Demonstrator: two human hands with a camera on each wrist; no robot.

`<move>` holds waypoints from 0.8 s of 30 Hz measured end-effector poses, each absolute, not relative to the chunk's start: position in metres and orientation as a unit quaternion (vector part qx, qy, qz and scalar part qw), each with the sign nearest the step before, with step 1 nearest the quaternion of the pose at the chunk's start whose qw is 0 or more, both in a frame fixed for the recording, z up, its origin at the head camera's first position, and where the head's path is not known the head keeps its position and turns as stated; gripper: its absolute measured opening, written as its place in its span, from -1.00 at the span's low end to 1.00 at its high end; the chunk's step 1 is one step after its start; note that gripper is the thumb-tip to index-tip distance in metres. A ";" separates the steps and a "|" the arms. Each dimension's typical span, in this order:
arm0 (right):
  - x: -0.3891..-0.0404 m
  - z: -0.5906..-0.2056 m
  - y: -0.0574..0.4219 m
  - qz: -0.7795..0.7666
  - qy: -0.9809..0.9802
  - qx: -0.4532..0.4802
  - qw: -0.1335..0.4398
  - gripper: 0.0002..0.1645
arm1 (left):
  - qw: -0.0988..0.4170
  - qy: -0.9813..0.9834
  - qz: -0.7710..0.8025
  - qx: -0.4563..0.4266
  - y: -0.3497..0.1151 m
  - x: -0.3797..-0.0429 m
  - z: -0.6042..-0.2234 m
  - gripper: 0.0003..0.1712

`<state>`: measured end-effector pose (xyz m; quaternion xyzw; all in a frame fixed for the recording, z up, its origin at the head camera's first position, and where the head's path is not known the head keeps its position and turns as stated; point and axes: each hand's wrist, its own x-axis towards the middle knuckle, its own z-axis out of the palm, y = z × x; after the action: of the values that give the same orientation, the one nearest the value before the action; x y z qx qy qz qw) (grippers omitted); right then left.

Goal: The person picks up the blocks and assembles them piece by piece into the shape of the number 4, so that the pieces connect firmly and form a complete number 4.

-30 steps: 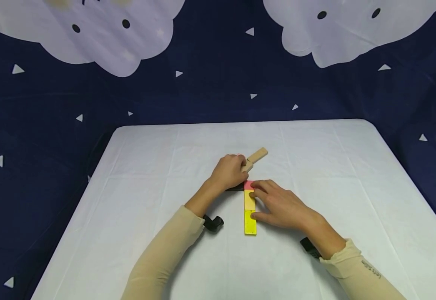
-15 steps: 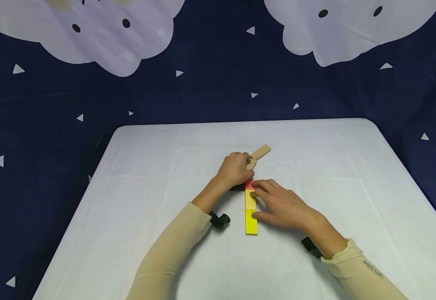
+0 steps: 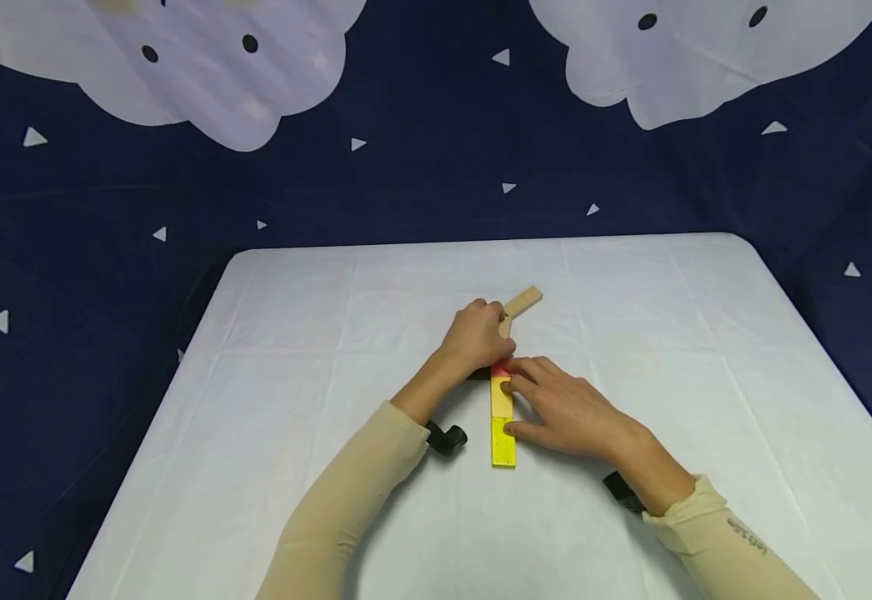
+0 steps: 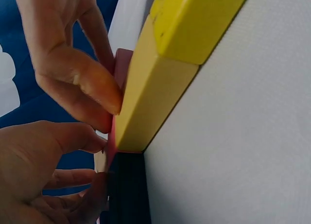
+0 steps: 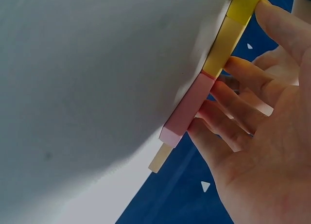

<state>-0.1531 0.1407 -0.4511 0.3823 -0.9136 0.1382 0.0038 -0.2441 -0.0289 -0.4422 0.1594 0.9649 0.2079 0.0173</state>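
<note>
My left hand (image 3: 475,335) pinches a plain wooden block (image 3: 506,326) between thumb and fingers, at the far end of a row of flat coloured blocks. That row holds a pink block (image 5: 188,109), a pale yellow block (image 3: 502,397) and a bright yellow block (image 3: 503,442). My right hand (image 3: 565,408) lies along the row's right side, fingers spread, its fingertips and thumb touching the blocks. A black block (image 4: 129,187) sits beside the row on the left, partly under my left hand. The pink block is mostly covered in the head view.
Beyond the held block, another plain wooden block (image 3: 523,302) lies at an angle. All of it rests on a table with a white cloth (image 3: 376,317). Behind its far edge hangs a dark blue curtain (image 3: 421,192) with clouds and triangles.
My left hand has shifted right and slightly away, turning the wooden block closer to the line of the row. The farther wooden block has moved slightly too. My right hand has stayed nearly still.
</note>
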 end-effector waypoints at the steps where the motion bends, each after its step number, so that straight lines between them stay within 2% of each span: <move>1: -0.153 -0.451 0.141 0.138 -0.913 0.383 0.004 -0.39 | 0.018 0.965 0.208 0.159 -0.028 -0.244 -0.443 -0.57; 8: -0.153 -0.451 0.141 0.136 -0.914 0.383 -0.003 -0.38 | 0.029 0.966 0.213 0.143 -0.025 -0.245 -0.446 -0.46; 24: -0.153 -0.452 0.141 0.143 -0.912 0.383 -0.001 -0.38 | 0.036 0.972 0.201 0.120 -0.025 -0.247 -0.446 -0.57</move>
<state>-0.1531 0.1414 -0.4521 0.3834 -0.9124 0.1429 -0.0005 -0.2473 -0.0248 -0.4461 0.1197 0.9716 0.2009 0.0364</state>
